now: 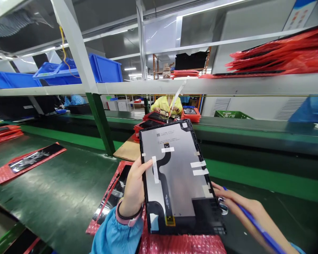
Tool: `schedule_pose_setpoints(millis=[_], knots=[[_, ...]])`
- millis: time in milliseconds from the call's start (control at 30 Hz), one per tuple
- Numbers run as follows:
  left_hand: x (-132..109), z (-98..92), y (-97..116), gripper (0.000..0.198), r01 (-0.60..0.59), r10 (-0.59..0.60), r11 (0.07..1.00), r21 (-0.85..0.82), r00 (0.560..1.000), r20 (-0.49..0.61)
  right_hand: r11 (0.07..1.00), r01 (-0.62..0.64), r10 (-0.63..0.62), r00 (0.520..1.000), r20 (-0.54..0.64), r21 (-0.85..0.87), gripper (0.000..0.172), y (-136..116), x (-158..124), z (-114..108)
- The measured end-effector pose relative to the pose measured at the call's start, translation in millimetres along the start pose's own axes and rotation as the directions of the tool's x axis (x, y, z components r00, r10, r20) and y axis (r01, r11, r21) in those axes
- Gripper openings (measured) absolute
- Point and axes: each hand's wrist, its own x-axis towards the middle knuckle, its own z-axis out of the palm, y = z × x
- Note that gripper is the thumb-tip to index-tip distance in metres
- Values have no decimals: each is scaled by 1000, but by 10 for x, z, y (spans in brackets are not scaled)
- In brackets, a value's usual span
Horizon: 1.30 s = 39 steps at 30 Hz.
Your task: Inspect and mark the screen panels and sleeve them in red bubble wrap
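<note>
A tablet screen panel (178,183) is held up tilted in front of me, its silver back facing me with a black ribbon cable (164,190) and white tape strips. My left hand (134,185) grips its left edge, thumb lying on the back. At the right edge is my right hand (238,199), its fingertips partly hidden behind the panel. A slim blue pen-like tool (257,225) runs through that hand, and a shiny metal piece (223,207) sits by its fingers. Beneath the panel lies red bubble wrap (185,244).
To the left, wrapped screens (34,158) lie on the green bench (66,180); another wrapped screen (111,197) is beside my left arm. A green post (100,123) supports a shelf with blue bins (106,68) and red packs (286,53). Opposite sits a person in yellow (164,104).
</note>
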Motion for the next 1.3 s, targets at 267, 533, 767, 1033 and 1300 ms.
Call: schedule_pose_setpoints(millis=[267,533,767,1033,1300], knots=[[-88,55,29,32,5,-5,1000,4,1000,-7,902,-107,177,975,-133,419,29,-732,44,156],[-45,69,6,27,-5,5,999,37,1000,-10,945,-115,158,980,-118,308,27,-760,206,146],[-15,98,-4,24,-61,61,996,71,998,7,943,-60,98,990,-100,327,26,-624,250,160],[-13,121,-43,31,-63,47,987,146,993,111,943,-65,132,974,-185,328,23,-613,290,215],[4,148,-117,29,-107,78,980,167,982,173,985,-95,138,935,-327,143,33,-542,329,274]])
